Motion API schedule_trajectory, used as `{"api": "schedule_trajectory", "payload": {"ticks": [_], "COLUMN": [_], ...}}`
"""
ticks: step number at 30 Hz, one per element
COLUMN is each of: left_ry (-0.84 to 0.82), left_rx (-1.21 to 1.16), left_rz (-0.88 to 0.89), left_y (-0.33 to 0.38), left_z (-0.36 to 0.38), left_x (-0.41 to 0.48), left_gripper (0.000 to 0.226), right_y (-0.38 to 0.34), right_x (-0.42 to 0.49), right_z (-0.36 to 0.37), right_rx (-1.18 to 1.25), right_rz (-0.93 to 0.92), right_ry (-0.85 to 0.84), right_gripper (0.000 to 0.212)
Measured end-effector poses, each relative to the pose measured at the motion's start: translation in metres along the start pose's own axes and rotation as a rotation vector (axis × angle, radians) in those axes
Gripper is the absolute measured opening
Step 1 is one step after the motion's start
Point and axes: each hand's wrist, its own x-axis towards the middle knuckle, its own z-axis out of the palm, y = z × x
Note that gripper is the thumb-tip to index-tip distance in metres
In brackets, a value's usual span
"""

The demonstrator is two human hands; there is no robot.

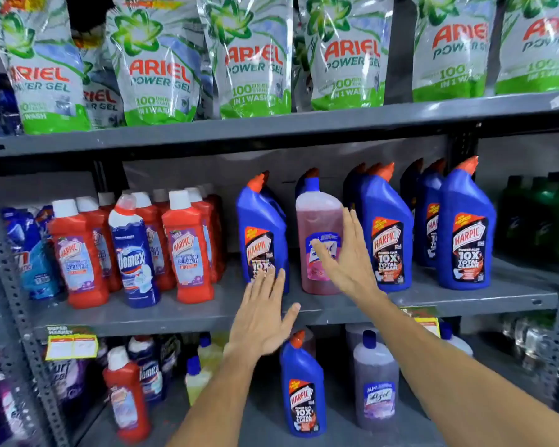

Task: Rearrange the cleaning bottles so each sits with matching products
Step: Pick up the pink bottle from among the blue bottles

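As the pink bottle [318, 243] stands on the middle shelf [175, 314] betw. blue Harpic bottles [389, 233], it is prob. the misplaced one, w/ right hand [342, 256] spread flat at its label and left hand [262, 314] spread, holding nothing; next, close fingers round it.

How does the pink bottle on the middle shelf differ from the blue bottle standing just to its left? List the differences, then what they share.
The pink bottle is see-through with pink liquid inside; the blue bottle is solid-coloured. The pink bottle has a rounded shoulder, while the blue bottle has an angled neck with an orange cap. The right hand reaches across the pink bottle's label; the left hand is in front of the blue bottle's base. Both stand upright on the same shelf.
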Motion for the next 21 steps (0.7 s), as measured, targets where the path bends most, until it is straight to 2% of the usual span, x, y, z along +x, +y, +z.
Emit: {"api": "schedule_trajectory", "payload": {"ticks": [4,8,14,17,21], "left_ry": [-0.122,-0.059,0.015,0.006,-0.013], "left_rx": [0.047,0.046,0.067,0.067,0.044], "left_rz": [-0.042,-0.080,-0.075,-0.082,-0.079], "left_y": [0.003,0.002,0.002,0.001,0.000], "left_z": [0.035,0.043,0.054,0.055,0.055], "left_x": [-0.009,-0.002,-0.003,-0.003,-0.003], "left_gripper": [0.070,0.059,0.056,0.053,0.052], "right_y": [0.013,0.025,0.037,0.034,0.026], "right_x": [0.002,0.008,0.013,0.016,0.019], "right_z": [0.020,0.034,0.043,0.038,0.023], "right_rx": [0.128,0.182,0.164,0.164,0.201], "right_rz": [0.151,0.229,0.260,0.269,0.297], "right_ry": [0.000,0.040,0.121,0.153,0.108], "right_gripper": [0.109,0.120,0.122,0.110,0.087]}}
